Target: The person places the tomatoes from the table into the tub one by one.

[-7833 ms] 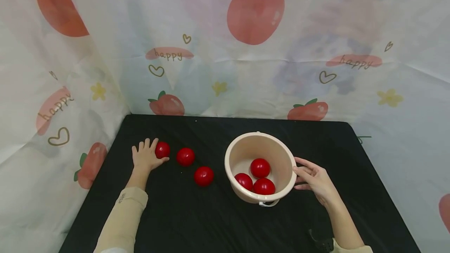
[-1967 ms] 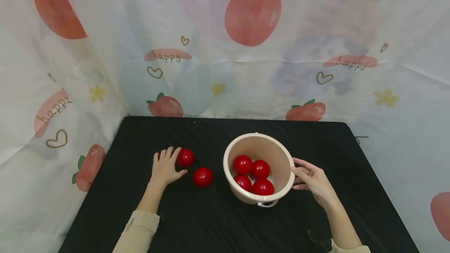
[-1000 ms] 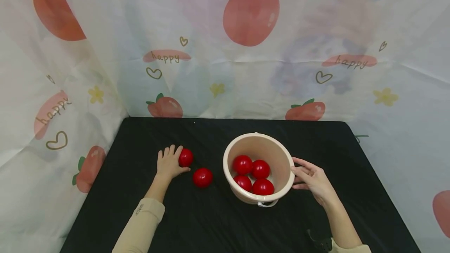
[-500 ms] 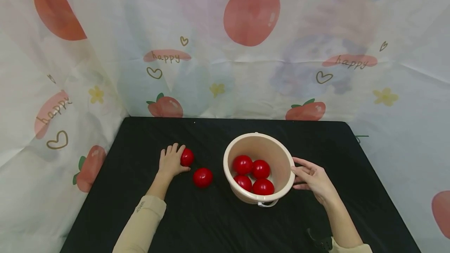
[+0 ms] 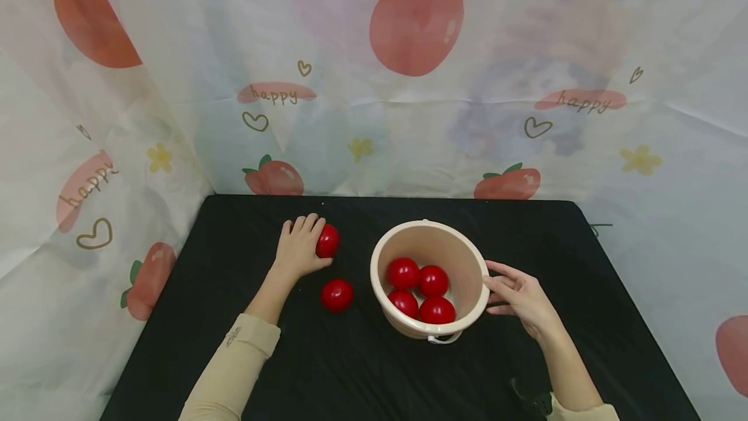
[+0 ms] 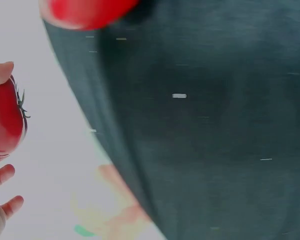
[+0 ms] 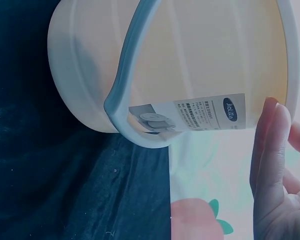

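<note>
My left hand (image 5: 300,249) grips a red tomato (image 5: 328,241) with thumb and fingers, above the left part of the black table. In the left wrist view this tomato (image 6: 4,120) shows its green calyx. Another tomato (image 5: 337,295) lies on the cloth nearer to me, left of a cream bucket (image 5: 381,291). Inside the bucket sit several tomatoes (image 5: 403,273). My right hand (image 5: 526,304) touches the bucket's right side at the rim, its fingers mostly straight. The right wrist view shows these fingers (image 7: 272,145) against the rim, near a printed label (image 7: 210,112).
A black cloth (image 5: 362,382) covers the table. Behind it and at both sides hangs a pale curtain (image 5: 350,38) printed with fruit and hearts. The bucket's handle (image 5: 445,338) hangs down at its near side.
One more tomato is in the bucket than in the oldest frame. My left hand has since taken hold of another and moved it away from me and rightward. My right hand stays at the bucket.
</note>
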Demonstrator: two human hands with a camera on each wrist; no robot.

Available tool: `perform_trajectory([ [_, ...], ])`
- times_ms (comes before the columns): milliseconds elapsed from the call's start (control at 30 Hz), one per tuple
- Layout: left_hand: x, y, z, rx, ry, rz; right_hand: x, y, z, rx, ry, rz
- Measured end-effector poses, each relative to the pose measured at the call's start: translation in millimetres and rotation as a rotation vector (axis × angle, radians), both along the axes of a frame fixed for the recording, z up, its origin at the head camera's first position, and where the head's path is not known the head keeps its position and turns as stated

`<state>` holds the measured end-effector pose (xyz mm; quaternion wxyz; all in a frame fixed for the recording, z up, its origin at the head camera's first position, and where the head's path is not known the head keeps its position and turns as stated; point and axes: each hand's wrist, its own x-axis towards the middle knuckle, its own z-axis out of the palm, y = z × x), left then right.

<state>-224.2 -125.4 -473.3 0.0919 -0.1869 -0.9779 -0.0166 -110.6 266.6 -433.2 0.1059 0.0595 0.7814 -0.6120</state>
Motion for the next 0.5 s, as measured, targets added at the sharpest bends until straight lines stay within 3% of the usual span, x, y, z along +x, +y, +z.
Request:
perform_trajectory([
  [300,1.7,35,48.5,0.019,0.18,-0.096,-0.6,0,-1.0,-0.009,0.0,0.003],
  [500,7.5,64,67.2,0.072,0.29,-0.208,-0.5,1,-1.9,-0.006,0.006,0.008],
])
